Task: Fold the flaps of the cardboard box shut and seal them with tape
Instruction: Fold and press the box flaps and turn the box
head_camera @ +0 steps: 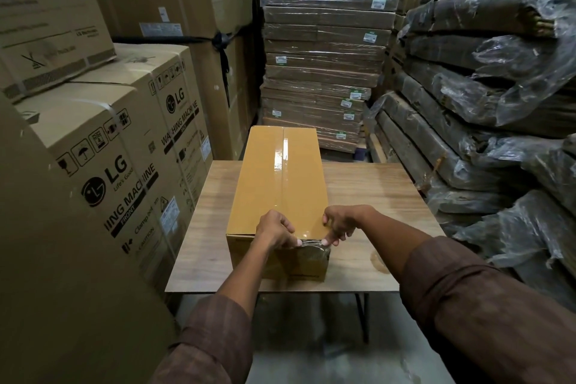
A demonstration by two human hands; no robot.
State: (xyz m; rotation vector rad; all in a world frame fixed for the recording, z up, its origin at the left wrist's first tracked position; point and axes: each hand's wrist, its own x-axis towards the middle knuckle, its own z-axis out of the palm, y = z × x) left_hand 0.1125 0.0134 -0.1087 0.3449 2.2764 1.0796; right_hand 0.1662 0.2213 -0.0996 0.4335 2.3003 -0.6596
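Warehouse stacks crowd table (374, 196) | box (274, 184) flaps closed | both grips (274, 232) (339, 224) pinching tape (311, 243)

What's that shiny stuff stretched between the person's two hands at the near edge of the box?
In the head view, clear tape spans between the left hand and right hand, folded over the cardboard box edge.

Both hands, left hand (276, 232) and right hand (341, 224), on clear tape (311, 241) at closed cardboard box (265, 184) near edge; wooden table (374, 190) beneath

Matt cardboard box (274, 184), glossy tape (280, 162)
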